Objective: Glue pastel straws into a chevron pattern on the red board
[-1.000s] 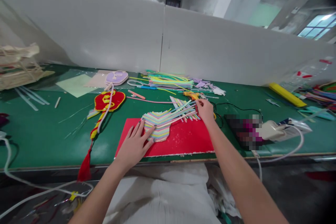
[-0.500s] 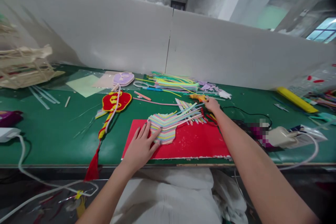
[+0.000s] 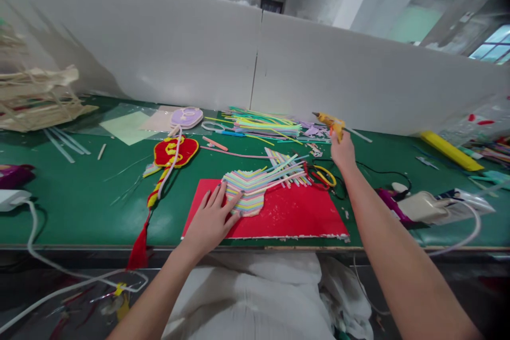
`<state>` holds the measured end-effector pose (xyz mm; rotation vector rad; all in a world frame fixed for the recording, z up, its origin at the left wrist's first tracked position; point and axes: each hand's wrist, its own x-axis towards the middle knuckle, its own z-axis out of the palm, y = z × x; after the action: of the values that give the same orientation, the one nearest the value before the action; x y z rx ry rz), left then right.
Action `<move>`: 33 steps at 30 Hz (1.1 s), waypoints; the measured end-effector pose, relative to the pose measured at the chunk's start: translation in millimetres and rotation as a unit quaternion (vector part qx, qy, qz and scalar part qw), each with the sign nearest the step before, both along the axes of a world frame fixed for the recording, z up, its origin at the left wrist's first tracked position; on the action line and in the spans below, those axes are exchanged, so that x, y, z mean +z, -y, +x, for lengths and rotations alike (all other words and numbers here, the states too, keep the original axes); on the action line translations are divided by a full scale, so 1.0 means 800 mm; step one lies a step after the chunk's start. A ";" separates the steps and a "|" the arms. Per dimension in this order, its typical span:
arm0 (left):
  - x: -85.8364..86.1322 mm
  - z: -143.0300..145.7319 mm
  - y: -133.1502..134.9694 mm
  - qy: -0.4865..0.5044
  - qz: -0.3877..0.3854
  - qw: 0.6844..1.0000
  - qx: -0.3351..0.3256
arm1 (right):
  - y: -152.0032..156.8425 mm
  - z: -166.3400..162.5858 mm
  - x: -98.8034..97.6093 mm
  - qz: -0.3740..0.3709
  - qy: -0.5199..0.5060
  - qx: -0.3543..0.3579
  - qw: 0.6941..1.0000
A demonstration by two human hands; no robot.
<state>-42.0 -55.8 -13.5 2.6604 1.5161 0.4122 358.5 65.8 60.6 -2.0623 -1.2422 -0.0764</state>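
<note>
My left hand [image 3: 215, 217] lies flat with spread fingers on a piece of pastel strips set in a chevron pattern [image 3: 247, 197]. That piece rests on a red board [image 3: 295, 212], and its loose strip ends fan out to the upper right. My right hand [image 3: 342, 150] is wrapped round the grip of a yellow hot glue gun [image 3: 333, 123], raised above the back of the table with its nozzle pointing left. Red- and yellow-handled scissors [image 3: 324, 176] lie by the board's upper right corner.
Coloured strips [image 3: 266, 126] are heaped at the back. To the left lies a red and yellow fan-shaped ornament with a tassel [image 3: 175, 153], near a lilac one [image 3: 187, 117]. A black cord [image 3: 382, 171] and a white adapter [image 3: 422, 207] are on the right; a white partition [image 3: 179, 48] stands behind.
My right hand has lifted the glue gun and moved up and to the right, away from the strips. The scissors now show more fully. My left hand stays on the striped piece.
</note>
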 end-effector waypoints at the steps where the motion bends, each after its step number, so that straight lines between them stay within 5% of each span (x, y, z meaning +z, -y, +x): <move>1: 0.001 0.000 0.000 0.000 -0.004 1.000 -0.001 | 0.010 -0.013 -0.001 0.013 0.005 0.014 1.000; 7: 0.011 0.002 0.002 -0.005 -0.021 1.000 -0.007 | 0.093 -0.138 -0.049 0.100 0.046 0.130 0.985; 12: 0.014 0.002 0.005 0.010 -0.046 0.999 -0.005 | 0.133 -0.205 -0.088 0.086 0.034 0.117 0.989; 18: 0.022 0.005 -0.013 0.107 -0.035 0.993 0.019 | 0.131 -0.204 -0.093 0.123 0.008 0.081 0.989; 24: 0.036 0.031 -0.047 0.078 -0.010 0.995 -0.055 | 0.135 -0.203 -0.090 0.122 -0.001 0.054 0.991; 33: 0.029 0.036 -0.059 0.118 -0.005 0.990 -0.083 | 0.138 -0.200 -0.089 0.152 -0.015 0.040 0.987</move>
<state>-13.1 -8.7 9.6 2.5937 1.2175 0.6761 198.2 -44.3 -10.6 -1.7438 -1.2114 -0.1851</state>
